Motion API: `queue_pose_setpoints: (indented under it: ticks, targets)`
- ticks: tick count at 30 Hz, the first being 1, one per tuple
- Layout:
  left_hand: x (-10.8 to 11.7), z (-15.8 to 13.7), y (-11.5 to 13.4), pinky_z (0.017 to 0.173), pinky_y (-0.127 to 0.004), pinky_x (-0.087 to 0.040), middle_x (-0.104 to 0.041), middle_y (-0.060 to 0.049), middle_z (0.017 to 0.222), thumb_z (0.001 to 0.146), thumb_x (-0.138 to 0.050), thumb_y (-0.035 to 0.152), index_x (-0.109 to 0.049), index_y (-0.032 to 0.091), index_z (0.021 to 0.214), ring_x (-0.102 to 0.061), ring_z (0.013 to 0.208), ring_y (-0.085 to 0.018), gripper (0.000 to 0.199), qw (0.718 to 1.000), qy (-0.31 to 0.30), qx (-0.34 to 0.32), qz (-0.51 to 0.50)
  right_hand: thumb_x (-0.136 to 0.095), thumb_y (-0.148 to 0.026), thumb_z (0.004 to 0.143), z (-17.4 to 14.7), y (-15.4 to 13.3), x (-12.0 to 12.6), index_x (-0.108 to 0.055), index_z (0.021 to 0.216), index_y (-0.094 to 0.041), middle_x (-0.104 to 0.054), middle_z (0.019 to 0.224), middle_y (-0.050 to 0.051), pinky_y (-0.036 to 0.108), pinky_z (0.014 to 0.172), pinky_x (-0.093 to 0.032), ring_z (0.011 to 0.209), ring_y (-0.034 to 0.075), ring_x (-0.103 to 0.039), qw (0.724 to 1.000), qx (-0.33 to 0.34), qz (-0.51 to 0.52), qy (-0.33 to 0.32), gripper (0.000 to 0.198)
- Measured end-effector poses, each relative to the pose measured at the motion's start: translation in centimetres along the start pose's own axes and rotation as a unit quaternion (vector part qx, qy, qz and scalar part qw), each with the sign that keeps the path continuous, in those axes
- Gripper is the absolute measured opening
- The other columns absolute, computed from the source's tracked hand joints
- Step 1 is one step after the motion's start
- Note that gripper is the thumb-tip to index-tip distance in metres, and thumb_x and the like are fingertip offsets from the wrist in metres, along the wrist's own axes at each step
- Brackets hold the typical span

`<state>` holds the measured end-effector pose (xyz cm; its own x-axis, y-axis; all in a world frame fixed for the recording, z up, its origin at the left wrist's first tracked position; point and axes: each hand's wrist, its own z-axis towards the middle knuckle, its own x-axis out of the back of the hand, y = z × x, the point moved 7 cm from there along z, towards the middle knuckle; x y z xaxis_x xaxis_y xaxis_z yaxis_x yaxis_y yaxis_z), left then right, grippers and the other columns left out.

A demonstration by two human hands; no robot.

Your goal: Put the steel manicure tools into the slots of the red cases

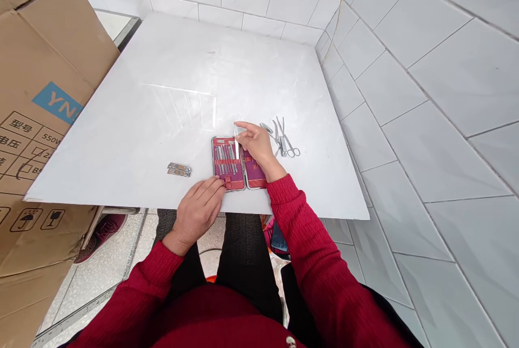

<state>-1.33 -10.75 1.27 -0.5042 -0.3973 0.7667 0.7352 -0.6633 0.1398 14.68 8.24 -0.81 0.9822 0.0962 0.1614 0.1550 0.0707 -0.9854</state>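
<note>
A manicure case (pixel 229 182) with a red and purple lining lies unfolded near the table's front edge. Several slim metal tools (pixel 225 158) sit under a strap in its left half. My left hand (pixel 200 205) holds the case at its near left corner, fingers together over the rim. Above the middle of the case, my right hand (pixel 257 144) pinches a thin, flat silver manicure tool (pixel 237 149) between thumb and forefinger; its exact kind I cannot make out. The hand and wrist cover part of the right half of the case.
Two nail clippers (pixel 179 169) lie left of the case. To the right are small scissors (pixel 292 151), another nail clipper (pixel 283 146) and more metal tools, partly overlapping. A cardboard box (pixel 44 94) stands against the white table (pixel 133 121) at left. Tiled walls (pixel 446 121) border the back and right.
</note>
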Motion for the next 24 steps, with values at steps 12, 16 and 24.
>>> queue_pose_setpoints:
  ticks: [12, 16, 24]
  targets:
    - [-0.1, -0.1, 0.0, 0.111, -0.042, -0.053, -0.074, -0.011, 0.13, 0.1, -0.055, 0.008, -0.064, 0.017, 0.128, -0.067, 0.129, -0.025, 0.031, 1.0, -0.001, 0.0, -0.001, -0.063, -0.026, 0.087, -0.2, -0.4, -0.1, -0.076, 0.119, -0.022, -0.066, 0.074, -0.005, 0.029, 0.067, -0.049, 0.058, 0.011, -0.053, 0.992, 0.049, -0.117, 0.023, 0.035]
    - [-0.1, -0.1, -0.1, 0.11, -0.042, -0.053, -0.073, -0.01, 0.13, 0.099, -0.056, 0.007, -0.064, 0.017, 0.126, -0.067, 0.128, -0.025, 0.03, 1.0, -0.004, 0.001, -0.003, -0.06, -0.024, 0.093, -0.4, -1.1, -0.2, -0.077, 0.118, -0.022, -0.069, 0.079, -0.003, 0.031, 0.072, -0.051, 0.062, 0.013, -0.055, 0.982, 0.061, -0.179, 0.029, 0.031]
    - [0.1, 0.1, 0.1, 0.11, -0.041, -0.052, -0.074, -0.01, 0.128, 0.1, -0.054, 0.007, -0.063, 0.018, 0.127, -0.068, 0.127, -0.024, 0.031, 1.0, 0.003, 0.0, 0.009, -0.047, -0.015, 0.099, -0.7, -1.8, -0.4, -0.078, 0.118, -0.022, -0.073, 0.104, 0.006, 0.038, 0.094, -0.053, 0.095, 0.021, -0.066, 0.955, 0.125, -0.266, 0.048, 0.037]
